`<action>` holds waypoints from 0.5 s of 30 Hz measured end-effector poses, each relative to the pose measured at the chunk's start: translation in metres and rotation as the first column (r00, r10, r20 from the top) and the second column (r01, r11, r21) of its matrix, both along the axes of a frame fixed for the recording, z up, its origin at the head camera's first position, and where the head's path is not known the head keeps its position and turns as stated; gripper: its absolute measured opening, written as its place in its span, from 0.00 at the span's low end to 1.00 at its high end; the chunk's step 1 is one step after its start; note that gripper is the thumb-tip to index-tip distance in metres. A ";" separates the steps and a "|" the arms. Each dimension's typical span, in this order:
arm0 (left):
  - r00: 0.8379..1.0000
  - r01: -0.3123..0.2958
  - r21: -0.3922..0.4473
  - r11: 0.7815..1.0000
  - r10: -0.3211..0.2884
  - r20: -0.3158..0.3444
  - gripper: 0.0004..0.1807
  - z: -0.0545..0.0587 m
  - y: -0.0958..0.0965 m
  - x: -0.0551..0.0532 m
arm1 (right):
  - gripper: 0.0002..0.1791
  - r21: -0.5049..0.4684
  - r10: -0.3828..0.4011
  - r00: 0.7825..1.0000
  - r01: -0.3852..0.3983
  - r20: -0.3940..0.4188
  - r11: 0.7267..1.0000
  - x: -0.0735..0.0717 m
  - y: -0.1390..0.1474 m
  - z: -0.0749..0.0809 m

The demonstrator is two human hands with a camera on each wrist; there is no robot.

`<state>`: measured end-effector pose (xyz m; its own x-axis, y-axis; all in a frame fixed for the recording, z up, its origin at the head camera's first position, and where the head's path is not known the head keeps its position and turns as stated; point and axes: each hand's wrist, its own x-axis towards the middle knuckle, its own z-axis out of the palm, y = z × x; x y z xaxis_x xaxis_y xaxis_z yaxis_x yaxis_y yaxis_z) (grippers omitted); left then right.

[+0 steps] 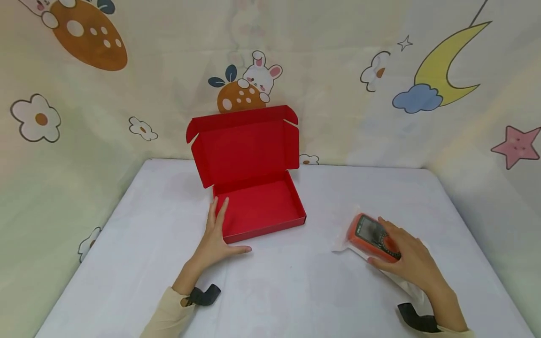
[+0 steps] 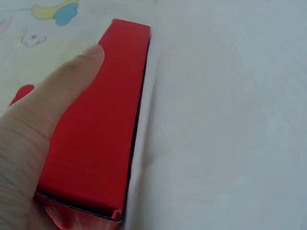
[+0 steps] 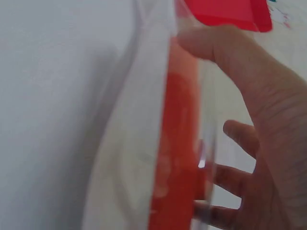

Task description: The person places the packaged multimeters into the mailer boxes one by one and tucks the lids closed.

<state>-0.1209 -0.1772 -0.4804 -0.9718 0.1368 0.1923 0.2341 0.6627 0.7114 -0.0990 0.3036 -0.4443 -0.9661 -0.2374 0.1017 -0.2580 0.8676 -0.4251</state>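
An open red cardboard box [image 1: 262,206] stands mid-table with its lid [image 1: 245,145] upright and nothing inside. My left hand [image 1: 215,239] touches its front left corner, fingers straight along the left wall. In the left wrist view the thumb [image 2: 62,91] lies along the box's front wall [image 2: 96,143]. To the right, an orange multimeter [image 1: 367,232] in a clear plastic bag [image 1: 405,284] lies on the table. My right hand [image 1: 412,263] grips it, thumb on one edge and fingers over the other. The right wrist view shows the multimeter's orange side [image 3: 180,143] between my thumb and fingers [image 3: 240,139].
A white cloth covers the table [image 1: 296,291]. Cartoon-printed curtains [image 1: 380,94] close in the back and both sides. The red box's corner [image 3: 230,12] shows at the top of the right wrist view. Black straps sit on both wrists.
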 end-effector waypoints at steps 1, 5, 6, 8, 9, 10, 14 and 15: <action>1.000 0.007 0.058 0.998 -0.008 0.012 0.72 -0.004 0.000 -0.002 | 0.60 0.012 -0.007 1.000 0.007 0.001 1.000 0.001 0.001 -0.002; 1.000 0.021 0.221 0.975 -0.019 -0.012 0.71 -0.015 -0.002 -0.007 | 0.61 0.066 -0.027 0.999 0.026 0.025 0.998 -0.001 0.006 -0.005; 1.000 0.017 0.237 0.971 -0.013 -0.022 0.70 -0.017 -0.003 -0.007 | 0.62 0.068 -0.023 0.999 0.021 0.035 0.997 -0.002 0.008 -0.005; 0.999 0.012 0.260 0.966 -0.002 -0.040 0.69 -0.021 -0.005 -0.008 | 0.63 0.053 0.001 0.999 -0.003 0.041 0.999 -0.006 0.011 -0.006; 0.999 0.007 0.265 0.964 0.004 -0.039 0.69 -0.022 -0.006 -0.008 | 0.64 0.045 0.013 0.999 -0.014 0.039 0.999 -0.008 0.012 -0.007; 0.999 0.001 0.272 0.962 0.010 -0.041 0.68 -0.024 -0.007 -0.008 | 0.64 0.037 0.024 0.999 -0.025 0.036 0.999 -0.010 0.013 -0.008; 0.999 -0.004 0.294 0.956 0.018 -0.045 0.64 -0.028 -0.008 -0.009 | 0.59 -0.005 0.023 0.999 -0.023 0.049 1.000 -0.014 0.015 -0.011; 0.999 -0.003 0.301 0.954 0.018 -0.049 0.63 -0.029 -0.008 -0.009 | 0.57 -0.018 0.015 0.998 -0.014 0.054 1.000 -0.015 0.016 -0.012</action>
<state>-0.1301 -0.1850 -0.5094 -0.9607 0.0551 0.2720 0.2693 0.4228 0.8653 -0.1135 0.3193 -0.4561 -0.9668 -0.2497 0.0536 -0.2463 0.8565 -0.4535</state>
